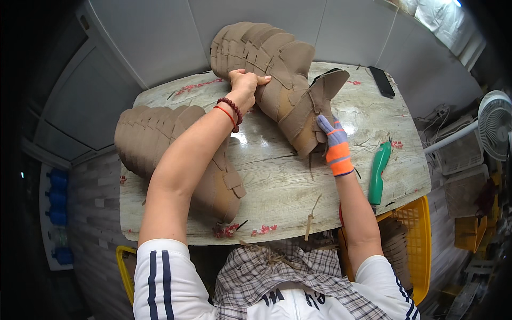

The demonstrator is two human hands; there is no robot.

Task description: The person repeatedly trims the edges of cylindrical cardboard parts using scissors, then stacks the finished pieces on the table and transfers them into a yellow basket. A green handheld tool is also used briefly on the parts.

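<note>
Nested brown shoe uppers [280, 64] form a long row across the far middle of the table. My bare left hand [246, 85], with a beaded bracelet and a red cord at the wrist, grips the row's near side, thumb lying along it. At the near right end, my right hand [335, 140], in a grey and orange glove, holds the edge of the last upper [314, 114]; its fingertips are partly hidden. A second row of shoe uppers [160, 128] lies at the left, partly covered by my left forearm.
A green handheld tool [379, 173] lies on the table [272, 197] at the right, and a black phone [382, 81] at the far right. Yellow baskets [421, 234] stand below the near edge, the right one holding brown pieces. A white fan [493, 125] stands beyond the right side.
</note>
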